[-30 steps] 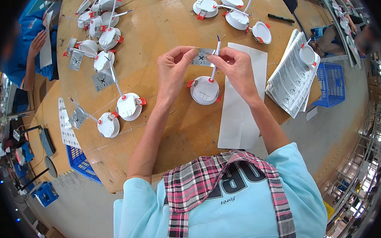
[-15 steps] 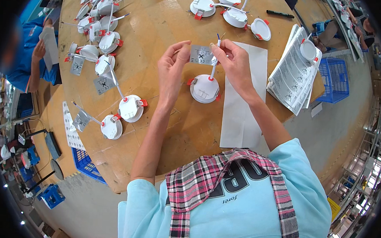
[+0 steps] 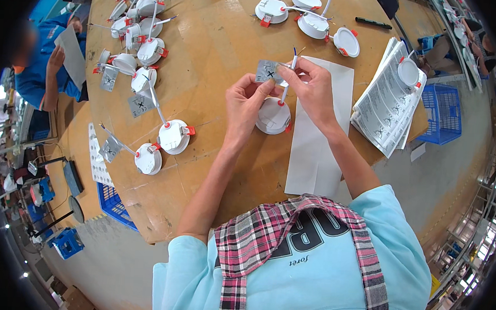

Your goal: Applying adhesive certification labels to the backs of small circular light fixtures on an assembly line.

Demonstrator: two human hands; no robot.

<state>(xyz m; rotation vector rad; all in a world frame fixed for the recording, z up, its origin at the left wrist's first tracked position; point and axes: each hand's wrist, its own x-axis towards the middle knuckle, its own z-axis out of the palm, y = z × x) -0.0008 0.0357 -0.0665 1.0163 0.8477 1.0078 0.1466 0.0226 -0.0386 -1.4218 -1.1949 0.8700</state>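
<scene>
A small silver label (image 3: 267,70) with printed marks is wrapped against the white cable (image 3: 285,94) of a round white downlight (image 3: 273,118) with red clips. My right hand (image 3: 314,90) pinches the label against the cable, thumb on top. My left hand (image 3: 245,105) is closed, thumb and fingertips together at the label's lower edge, and it partly covers the downlight's left side. Bare wire ends stick up past my right fingers. A long white paper sheet (image 3: 319,136) lies under my right wrist.
Several downlights (image 3: 174,137) lie along the table's left side, some with silver labels on their cables. More downlights (image 3: 313,25) sit at the far middle. Printed label sheets (image 3: 382,103) are stacked right, below a black marker (image 3: 373,23). A person in blue (image 3: 53,66) holds paper at left.
My left hand has moved right, from the label's free left end to its lower edge near the cable. The label's left end now stands free. The view has shifted slightly.
</scene>
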